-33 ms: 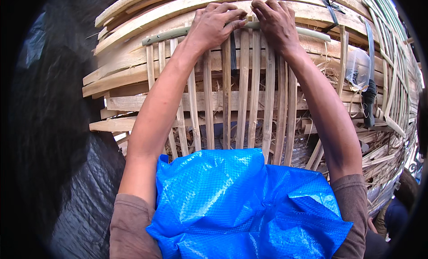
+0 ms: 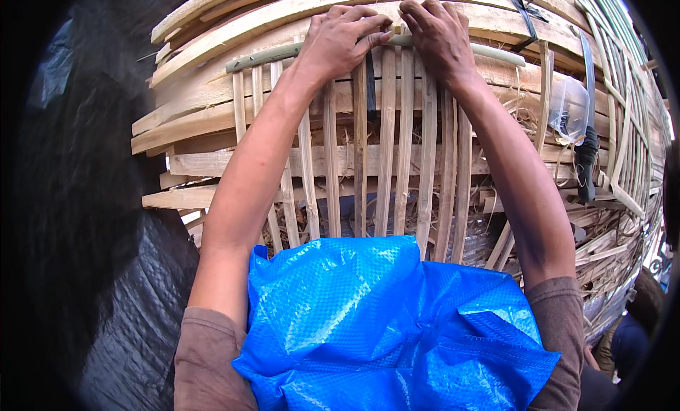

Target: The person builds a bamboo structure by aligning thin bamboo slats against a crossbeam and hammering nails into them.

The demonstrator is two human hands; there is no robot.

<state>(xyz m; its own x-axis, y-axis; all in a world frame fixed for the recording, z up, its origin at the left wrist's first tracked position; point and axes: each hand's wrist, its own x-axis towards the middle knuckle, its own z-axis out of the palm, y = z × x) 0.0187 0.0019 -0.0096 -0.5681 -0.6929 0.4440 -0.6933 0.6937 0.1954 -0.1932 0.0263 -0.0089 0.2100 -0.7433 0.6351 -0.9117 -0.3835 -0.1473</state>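
A thin greenish pole (image 2: 265,55) lies crosswise at the top of a row of upright wooden slats (image 2: 386,142). My left hand (image 2: 343,41) is over the pole's middle, its fingers curled and its thumb pointing right, close to the forefinger. Just to the right, my right hand (image 2: 440,43) is over the same pole with fingers bent and closed. The fingertips of both hands come near each other without touching. Whatever is between the fingers is too small or hidden to make out. A dark strap (image 2: 370,85) hangs between the slats below the hands.
Long timber strips (image 2: 212,131) are stacked behind the slats. On the right are a clear plastic tub (image 2: 569,108) and a long blade with a black handle (image 2: 586,163). Blue plastic sheeting (image 2: 340,319) covers my front. Black sheeting (image 2: 134,312) hangs left. Someone's dark clothing (image 2: 629,347) shows lower right.
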